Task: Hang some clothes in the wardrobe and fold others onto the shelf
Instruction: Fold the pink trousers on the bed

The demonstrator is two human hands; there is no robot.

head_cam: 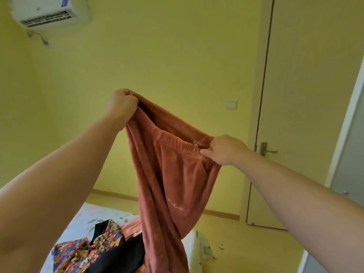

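Both hands, left hand (121, 104) and right hand (224, 149), gripped the fleece trousers' (171, 174) waistband above the bed (78, 219), likely ready for folding next.

I hold my rust-pink fleecy trousers (173, 174) up by their elastic waistband, legs hanging to the bed (82, 217), where a floral garment (78, 251) and a black one (122, 253) lie crumpled.

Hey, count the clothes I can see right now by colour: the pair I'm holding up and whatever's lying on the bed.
Rust-brown trousers, held up: 1
Floral garment on the bed: 1
Black garment: 1
Pink garment: 1
Total: 4
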